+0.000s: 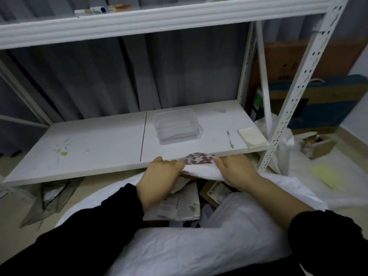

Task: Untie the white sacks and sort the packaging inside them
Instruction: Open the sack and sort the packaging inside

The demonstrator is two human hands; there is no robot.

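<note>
Now faces the lower shelf (89,144), with the white sack (189,246) on the floor just in front of it. Counts as untied already: mouth gaping, grey mailer (179,206) and labelled carton (217,193) showing inside. Grips the printed far rim (199,166) with left hand (161,172) and right hand (235,170), fingers curled over the cloth. Seems to be widening the mouth; next calls for folding the rim down and freeing one hand to lift the mailer.

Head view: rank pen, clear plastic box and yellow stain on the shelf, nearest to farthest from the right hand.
1. Pen, just beyond the right hand.
2. Clear plastic box, shelf middle.
3. Yellow stain, far left.
</note>
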